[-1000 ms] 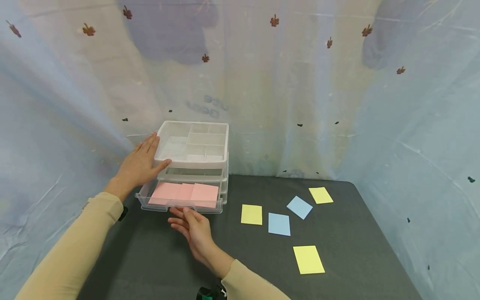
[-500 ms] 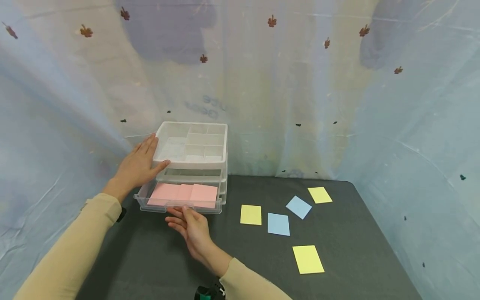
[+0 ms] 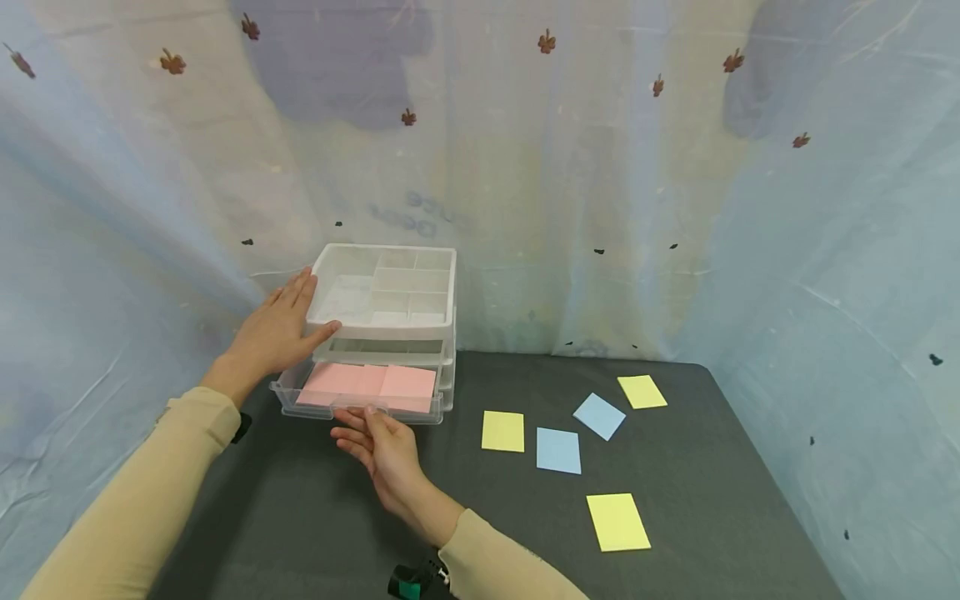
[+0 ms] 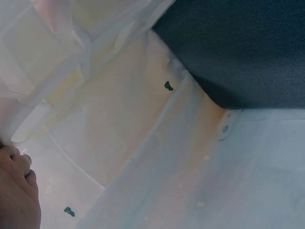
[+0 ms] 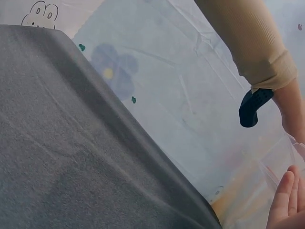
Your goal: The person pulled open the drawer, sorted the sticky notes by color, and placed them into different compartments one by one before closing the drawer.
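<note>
A white plastic drawer organizer (image 3: 442,333) stands at the table's back left, with a compartmented tray on top. Its clear lower drawer (image 3: 360,410) is pulled out and contains pink sticky notes (image 3: 360,385). My left hand (image 3: 273,329) rests along the organizer's left side, fingers extended, thumb at the front corner. At the middle of the drawer's front, my right hand (image 3: 386,454) touches the edge with its fingertips, fingers fairly straight. In the right wrist view those fingers (image 5: 286,195) lie by the clear plastic. Only part of the left hand (image 4: 16,191) shows in the left wrist view.
To the right, on the dark table (image 3: 712,500), lie yellow sticky notes (image 3: 618,522) and blue sticky notes (image 3: 558,451), spread apart. A patterned curtain (image 3: 525,167) surrounds the table at the back and sides.
The lower drawer has slid slightly inward, with my right hand moving along at its front edge. My left hand keeps its place on the organizer. The loose notes stay put.
</note>
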Tool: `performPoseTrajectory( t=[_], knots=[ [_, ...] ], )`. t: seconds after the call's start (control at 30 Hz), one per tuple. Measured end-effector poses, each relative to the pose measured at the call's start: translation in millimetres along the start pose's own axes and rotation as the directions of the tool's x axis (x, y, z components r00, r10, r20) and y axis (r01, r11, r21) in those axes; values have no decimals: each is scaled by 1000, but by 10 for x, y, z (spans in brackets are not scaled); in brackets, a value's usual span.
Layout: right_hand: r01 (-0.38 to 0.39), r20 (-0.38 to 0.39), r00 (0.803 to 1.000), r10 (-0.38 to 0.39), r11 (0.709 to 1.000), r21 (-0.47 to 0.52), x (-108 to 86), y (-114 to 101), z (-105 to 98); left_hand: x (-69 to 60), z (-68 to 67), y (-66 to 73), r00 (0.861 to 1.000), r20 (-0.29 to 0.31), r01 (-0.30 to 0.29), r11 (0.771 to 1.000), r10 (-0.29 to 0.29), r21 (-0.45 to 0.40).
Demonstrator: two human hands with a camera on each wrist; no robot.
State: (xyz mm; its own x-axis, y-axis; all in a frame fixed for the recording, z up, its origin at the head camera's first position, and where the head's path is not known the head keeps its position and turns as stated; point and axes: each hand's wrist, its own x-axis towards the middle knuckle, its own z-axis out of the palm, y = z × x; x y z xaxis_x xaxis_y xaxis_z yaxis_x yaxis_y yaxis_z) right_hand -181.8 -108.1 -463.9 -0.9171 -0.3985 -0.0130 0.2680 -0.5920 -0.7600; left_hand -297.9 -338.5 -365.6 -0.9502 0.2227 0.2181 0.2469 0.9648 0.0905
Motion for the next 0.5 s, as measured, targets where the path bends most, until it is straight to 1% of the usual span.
performPoseTrajectory(
  t=[0.17, 0.5],
  knots=[
    [-4, -22, 1000, 4, 1000, 3, 57, -20, -2, -16, -5, -9, 1000, -3, 2, 1000, -2, -5],
    [-22, -20, 1000, 22, 1000, 10, 167, -98, 1, -5, -21, -3, 1000, 17, 5, 1000, -5, -6]
  ],
)
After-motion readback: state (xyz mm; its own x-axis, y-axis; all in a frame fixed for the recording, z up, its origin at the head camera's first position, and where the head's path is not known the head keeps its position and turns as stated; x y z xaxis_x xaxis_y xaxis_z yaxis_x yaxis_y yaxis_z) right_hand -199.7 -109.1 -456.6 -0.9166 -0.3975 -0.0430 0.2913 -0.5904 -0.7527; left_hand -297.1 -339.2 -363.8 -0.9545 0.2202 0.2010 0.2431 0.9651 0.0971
